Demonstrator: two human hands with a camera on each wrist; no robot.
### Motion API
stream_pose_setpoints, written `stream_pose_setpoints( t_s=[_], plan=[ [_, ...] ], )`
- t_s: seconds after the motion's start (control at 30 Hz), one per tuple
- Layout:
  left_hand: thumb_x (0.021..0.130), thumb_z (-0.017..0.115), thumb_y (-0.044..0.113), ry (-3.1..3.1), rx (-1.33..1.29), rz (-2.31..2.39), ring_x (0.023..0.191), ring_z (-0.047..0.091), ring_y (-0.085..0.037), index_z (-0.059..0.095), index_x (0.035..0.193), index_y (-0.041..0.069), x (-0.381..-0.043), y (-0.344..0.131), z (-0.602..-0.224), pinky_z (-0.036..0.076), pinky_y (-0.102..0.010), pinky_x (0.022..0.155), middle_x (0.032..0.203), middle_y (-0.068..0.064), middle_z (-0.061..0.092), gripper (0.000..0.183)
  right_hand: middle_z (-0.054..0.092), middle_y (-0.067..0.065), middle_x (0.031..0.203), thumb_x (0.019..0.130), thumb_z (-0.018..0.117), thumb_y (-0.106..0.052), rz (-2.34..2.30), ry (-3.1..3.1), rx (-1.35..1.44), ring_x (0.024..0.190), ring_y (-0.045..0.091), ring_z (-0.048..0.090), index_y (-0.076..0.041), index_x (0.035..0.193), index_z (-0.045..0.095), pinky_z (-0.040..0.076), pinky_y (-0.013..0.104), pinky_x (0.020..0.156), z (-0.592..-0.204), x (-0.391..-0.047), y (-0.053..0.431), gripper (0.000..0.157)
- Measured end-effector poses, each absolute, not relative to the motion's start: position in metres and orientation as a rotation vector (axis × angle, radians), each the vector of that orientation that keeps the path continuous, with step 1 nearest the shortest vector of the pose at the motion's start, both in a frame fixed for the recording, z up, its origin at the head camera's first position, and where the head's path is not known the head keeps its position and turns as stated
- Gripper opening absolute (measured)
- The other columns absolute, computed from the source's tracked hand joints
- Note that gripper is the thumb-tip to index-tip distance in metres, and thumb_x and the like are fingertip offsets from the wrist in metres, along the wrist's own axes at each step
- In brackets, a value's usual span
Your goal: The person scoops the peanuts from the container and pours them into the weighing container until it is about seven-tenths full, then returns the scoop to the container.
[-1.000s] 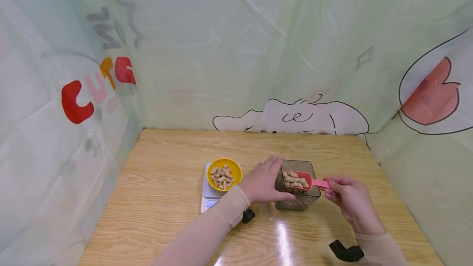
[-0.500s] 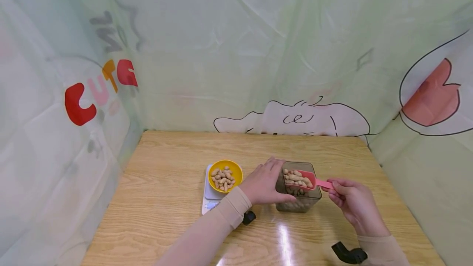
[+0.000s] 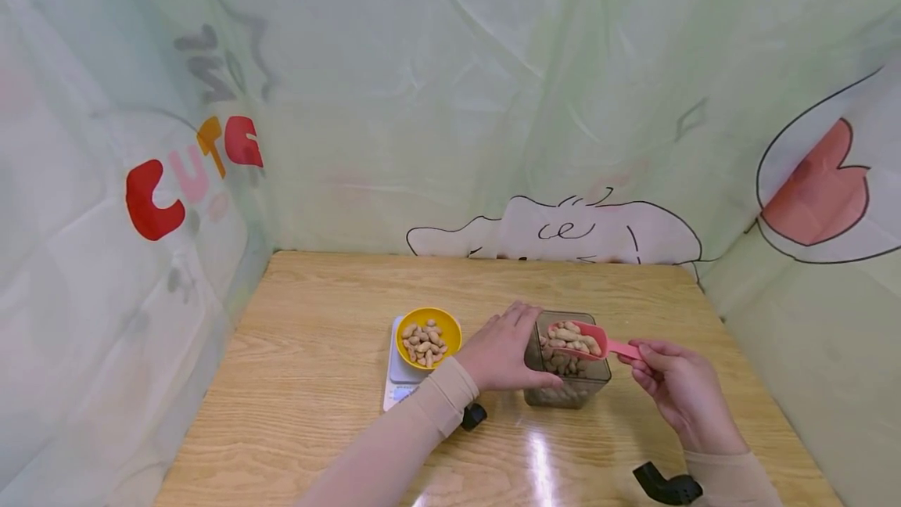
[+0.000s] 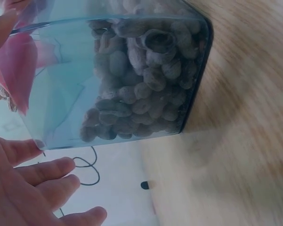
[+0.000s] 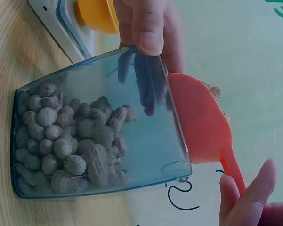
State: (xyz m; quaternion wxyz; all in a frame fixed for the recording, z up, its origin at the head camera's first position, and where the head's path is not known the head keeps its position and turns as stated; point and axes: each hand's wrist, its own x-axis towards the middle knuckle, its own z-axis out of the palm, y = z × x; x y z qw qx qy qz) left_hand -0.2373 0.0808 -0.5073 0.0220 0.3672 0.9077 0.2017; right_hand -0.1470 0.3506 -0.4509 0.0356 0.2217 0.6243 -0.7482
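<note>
A see-through grey container [image 3: 568, 394] holds unshelled peanuts [image 5: 61, 146] in its lower part. My left hand [image 3: 498, 352] grips its left side at the top, thumb toward the front and fingers spread along the far side. With thumb and fingers my right hand [image 3: 681, 388] holds the handle of a pink scoop [image 5: 198, 117]. The scoop is heaped with peanuts [image 3: 573, 338] and sits at the container's opening, overlapping its right rim in the head view. The right wrist view shows its bowl above the rim.
Left of the container, a yellow bowl [image 3: 453, 327] with peanuts stands on a white kitchen scale [image 3: 394, 374]. My left forearm crosses the scale's front corner. Printed curtains [image 3: 422, 139] enclose the wooden table [image 3: 317, 335] at the back and sides.
The loaded scoop has shifted a little to the right and up in the container's opening, along with my right hand. My left hand stays on the container.
</note>
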Motion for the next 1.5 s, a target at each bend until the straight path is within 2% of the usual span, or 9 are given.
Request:
stream_pose_setpoints(
  t_s=[0.4,0.73,0.9,1.03,1.3,1.5],
  plan=[
    [0.083,0.064,0.089,2.831,1.150,0.549,0.162,0.038,-0.021,0.027,0.171,0.019,-0.236,0.078,-0.500,0.040,-0.051,0.129,0.177,-0.006,0.031,0.118,0.081,-0.003,0.083,0.113,0.050,-0.011,-2.366,1.907,0.595,0.069,0.002,0.070,-0.025,0.086,0.082,0.063,0.016,0.069,-0.445,-0.153,0.341,0.044],
    [0.085,0.063,0.089,2.825,1.115,0.551,0.167,0.027,-0.024,0.018,0.174,0.018,-0.237,0.061,-0.495,0.030,-0.053,0.134,0.182,-0.006,0.018,0.122,0.078,-0.005,0.084,0.113,0.050,-0.010,-2.334,1.905,0.604,0.070,0.002,0.070,-0.024,0.085,0.079,0.063,0.017,0.070,-0.439,-0.164,0.332,0.043],
    [0.086,0.068,0.083,2.837,1.083,0.650,0.167,0.028,-0.028,0.022,0.173,0.015,-0.241,0.046,-0.494,0.028,-0.055,0.135,0.181,-0.009,0.021,0.119,0.076,-0.006,0.085,0.112,0.050,-0.009,-2.321,1.927,0.575,0.070,0.002,0.067,-0.025,0.084,0.079,0.062,0.016,0.070,-0.436,-0.167,0.323,0.044],
    [0.086,0.072,0.079,2.859,1.053,0.714,0.167,0.028,-0.029,0.026,0.172,0.015,-0.244,0.033,-0.492,0.026,-0.053,0.136,0.181,-0.009,0.022,0.116,0.077,-0.004,0.082,0.112,0.052,-0.008,-2.341,1.931,0.519,0.067,0.003,0.068,-0.022,0.086,0.080,0.062,0.017,0.067,-0.436,-0.171,0.315,0.041],
    [0.086,0.070,0.081,2.912,0.993,0.750,0.165,0.030,-0.034,0.028,0.172,0.016,-0.243,0.010,-0.490,0.039,-0.050,0.130,0.180,-0.009,0.024,0.116,0.074,-0.003,0.079,0.112,0.051,-0.005,-2.315,1.963,0.477,0.066,0.004,0.069,-0.019,0.090,0.078,0.063,0.018,0.068,-0.434,-0.177,0.295,0.037],
    [0.086,0.072,0.079,2.935,0.964,0.790,0.168,0.023,-0.031,0.027,0.172,0.014,-0.240,-0.009,-0.489,0.037,-0.050,0.131,0.180,-0.009,0.025,0.117,0.072,-0.002,0.078,0.112,0.050,-0.006,-2.304,1.959,0.478,0.066,0.005,0.067,-0.015,0.094,0.076,0.062,0.017,0.067,-0.430,-0.181,0.279,0.033]
  ],
)
